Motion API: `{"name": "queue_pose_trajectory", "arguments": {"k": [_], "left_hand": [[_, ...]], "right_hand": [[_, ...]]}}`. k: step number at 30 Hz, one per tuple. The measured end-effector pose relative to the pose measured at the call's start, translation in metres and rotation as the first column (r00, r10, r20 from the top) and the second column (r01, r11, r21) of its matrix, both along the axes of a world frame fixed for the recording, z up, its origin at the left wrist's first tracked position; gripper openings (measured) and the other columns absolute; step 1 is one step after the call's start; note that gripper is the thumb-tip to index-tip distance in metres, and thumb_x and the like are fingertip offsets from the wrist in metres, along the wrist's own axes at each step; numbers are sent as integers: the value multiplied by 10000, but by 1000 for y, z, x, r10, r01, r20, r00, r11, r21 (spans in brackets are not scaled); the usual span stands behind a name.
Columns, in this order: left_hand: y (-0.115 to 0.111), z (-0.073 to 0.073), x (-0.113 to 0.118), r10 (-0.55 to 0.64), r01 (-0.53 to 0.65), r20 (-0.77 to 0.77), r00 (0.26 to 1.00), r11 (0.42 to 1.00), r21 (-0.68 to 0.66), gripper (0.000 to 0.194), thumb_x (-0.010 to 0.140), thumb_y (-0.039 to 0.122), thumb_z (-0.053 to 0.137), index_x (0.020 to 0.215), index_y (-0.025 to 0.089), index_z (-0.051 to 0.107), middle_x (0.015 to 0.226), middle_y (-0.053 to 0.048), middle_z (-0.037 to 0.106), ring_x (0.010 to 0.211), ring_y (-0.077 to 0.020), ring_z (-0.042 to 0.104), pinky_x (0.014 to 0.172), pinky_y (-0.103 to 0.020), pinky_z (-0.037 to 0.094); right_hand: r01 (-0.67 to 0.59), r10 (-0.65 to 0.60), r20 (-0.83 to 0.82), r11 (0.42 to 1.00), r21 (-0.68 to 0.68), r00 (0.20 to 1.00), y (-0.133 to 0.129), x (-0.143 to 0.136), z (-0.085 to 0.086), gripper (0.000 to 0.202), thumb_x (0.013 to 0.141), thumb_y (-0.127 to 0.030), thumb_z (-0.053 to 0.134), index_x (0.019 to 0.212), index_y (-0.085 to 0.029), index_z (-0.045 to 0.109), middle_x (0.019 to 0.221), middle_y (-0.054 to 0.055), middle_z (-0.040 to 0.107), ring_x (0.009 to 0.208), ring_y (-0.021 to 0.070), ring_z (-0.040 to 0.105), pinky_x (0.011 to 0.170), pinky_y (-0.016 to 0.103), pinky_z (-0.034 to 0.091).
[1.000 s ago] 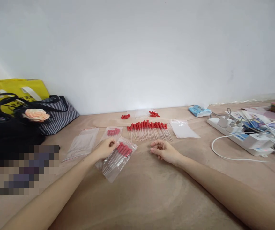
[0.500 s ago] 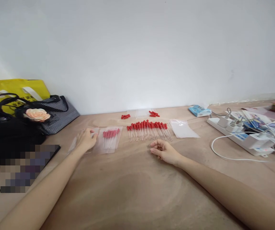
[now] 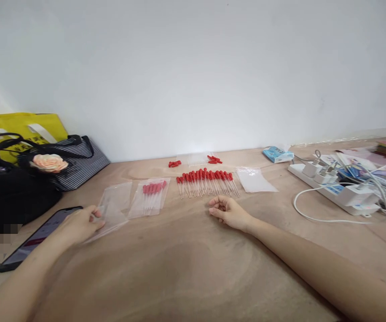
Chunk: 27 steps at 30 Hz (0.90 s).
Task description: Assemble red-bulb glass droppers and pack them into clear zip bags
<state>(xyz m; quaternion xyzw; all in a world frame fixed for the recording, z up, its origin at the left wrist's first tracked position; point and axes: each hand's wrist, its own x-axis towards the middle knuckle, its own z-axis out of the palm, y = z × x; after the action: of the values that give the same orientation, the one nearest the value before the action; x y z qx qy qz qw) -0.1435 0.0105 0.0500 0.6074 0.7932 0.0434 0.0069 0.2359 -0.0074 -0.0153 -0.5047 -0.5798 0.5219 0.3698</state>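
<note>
At the left, my left hand (image 3: 83,223) pinches the near edge of a clear plastic bag (image 3: 110,213) between thumb and fingers. Another clear bag (image 3: 121,192) lies just behind it. To the right, a bag holding several red-topped droppers (image 3: 153,188) lies flat. My right hand (image 3: 226,212) rests on the table with fingers loosely curled and apart, holding nothing. Just behind it is a row of red-capped clear droppers (image 3: 206,176). An opaque-looking white zip bag (image 3: 256,180) lies to the right of the row.
Two small piles of red caps (image 3: 174,164) and thin clear tubes (image 3: 198,159) lie near the wall. A phone (image 3: 41,232) and bags (image 3: 79,163) are at the left. At the right are a blue packet (image 3: 278,154), a power strip (image 3: 340,192), cables and papers.
My left hand has moved left and nearer, drawing a clear bag with it and uncovering the bag behind. My right hand has stayed in place.
</note>
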Motion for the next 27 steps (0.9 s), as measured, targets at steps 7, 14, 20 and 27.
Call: {"name": "queue_pose_trajectory", "arguments": {"k": [7,14,20,27], "left_hand": [[-64,-13,32,-69,144,602,796,987,-76,289,590,520,574,656,242,616,580,37,604,598,-189,555,571,-253,409],[-81,-36,121,-125,404,894,431,912,-67,533,684,524,571,1140,255,514,1023,-65,627,934,-232,583,815,-358,451],[-52,-20,139,-683,779,535,498,623,70,532,758,500,513,1236,277,444,1211,-89,508,892,-233,585,791,-397,464],[-30,-31,141,-928,952,209,307,297,-79,609,839,506,383,1361,310,139,1438,-19,131,1311,-246,126,1059,-469,73]], "right_hand": [[-11,11,2,1000,6,1000,0,1,0,178,706,-222,606,840,-169,502,652,-40,488,480,43,428,433,171,355],[13,-13,14,999,29,1000,1,3,-1,149,717,-235,592,810,-166,499,608,-51,487,432,34,433,408,161,364],[-18,-11,124,973,231,992,1,16,-2,172,727,-331,577,767,-166,554,586,-31,511,486,69,469,449,189,384],[-492,237,468,669,557,851,-10,17,7,221,773,-351,541,861,-196,671,810,53,606,777,148,534,719,278,424]]}}
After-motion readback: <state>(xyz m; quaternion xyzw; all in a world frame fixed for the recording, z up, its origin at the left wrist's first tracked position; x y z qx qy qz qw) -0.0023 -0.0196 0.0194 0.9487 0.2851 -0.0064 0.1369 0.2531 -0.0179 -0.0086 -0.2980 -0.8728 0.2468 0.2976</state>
